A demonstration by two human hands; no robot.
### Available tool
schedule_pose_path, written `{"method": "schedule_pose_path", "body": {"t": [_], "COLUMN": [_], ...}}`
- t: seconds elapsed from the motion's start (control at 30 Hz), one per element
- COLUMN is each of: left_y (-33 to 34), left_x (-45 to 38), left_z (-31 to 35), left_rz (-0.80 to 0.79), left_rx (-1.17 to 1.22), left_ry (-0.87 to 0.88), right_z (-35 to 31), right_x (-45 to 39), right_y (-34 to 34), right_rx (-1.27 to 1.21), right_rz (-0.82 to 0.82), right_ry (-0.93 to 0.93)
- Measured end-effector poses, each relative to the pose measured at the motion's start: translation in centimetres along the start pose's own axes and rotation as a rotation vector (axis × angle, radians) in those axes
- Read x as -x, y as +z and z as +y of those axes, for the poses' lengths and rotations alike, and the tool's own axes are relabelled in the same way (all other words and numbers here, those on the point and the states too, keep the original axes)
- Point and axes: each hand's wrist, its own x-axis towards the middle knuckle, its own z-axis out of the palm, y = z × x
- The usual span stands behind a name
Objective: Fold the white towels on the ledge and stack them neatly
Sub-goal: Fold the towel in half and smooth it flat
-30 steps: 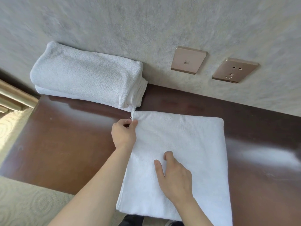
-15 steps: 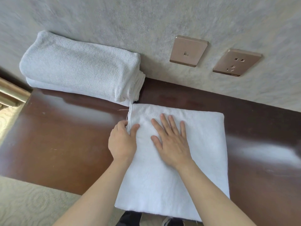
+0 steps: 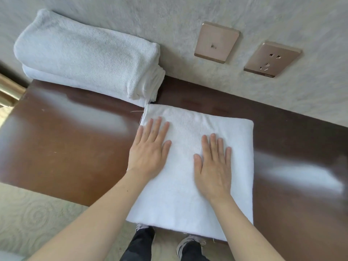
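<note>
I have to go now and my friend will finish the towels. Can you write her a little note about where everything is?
Left hand and right hand: both flat, fingers straight, pressing on the half-folded towel.
That towel lies on the brown ledge, its near edge hanging over the front.
Done: a stack of folded towels sits against the wall.
Left: finish folding this towel and put it on the stack.

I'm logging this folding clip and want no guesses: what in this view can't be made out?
- Head view: how many towels are in the folded stack; the layers blur together.
- Towel surface under the left hand and right hand, both lying flat, is hidden.
- Ledge: right end cut off by the frame.
- Shoes: partly hidden by the towel's near edge.
</note>
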Motion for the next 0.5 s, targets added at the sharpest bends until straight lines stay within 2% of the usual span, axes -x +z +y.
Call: {"method": "schedule_pose_path", "body": {"t": [0.03, 0.07, 0.17, 0.2, 0.27, 0.4, 0.5], "left_y": [-0.1, 0.0, 0.8, 0.8, 0.5, -0.7, -1.0], "left_x": [-0.1, -0.2, -1.0, -1.7, -3.4, -5.3, -3.5], "left_z": [0.6, 1.6, 4.4, 4.4, 3.2, 0.3, 3.1], "left_rz": [0.025, 0.035, -0.052, -0.087, -0.109, -0.085, -0.097], "left_rx": [0.013, 0.016, -0.035, -0.054, -0.047, -0.056, -0.001], "left_ry": [-0.052, -0.033, 0.327, 0.394, 0.348, 0.077, 0.079], "right_z": [0.3, 0.3, 0.0, -0.1, 0.0, 0.5, 0.5], "right_x": [0.8, 1.3, 2.2, 2.6, 3.5, 5.7, 6.0], "right_y": [0.1, 0.3, 0.7, 0.8, 0.9, 0.9, 0.9], "right_rx": [0.004, 0.007, 0.012, 0.008, 0.000, -0.006, -0.002], "right_rz": [-0.001, 0.004, 0.015, 0.017, 0.036, 0.028, 0.032], "right_ry": [-0.006, -0.013, 0.015, 0.020, 0.005, -0.068, -0.057]}}
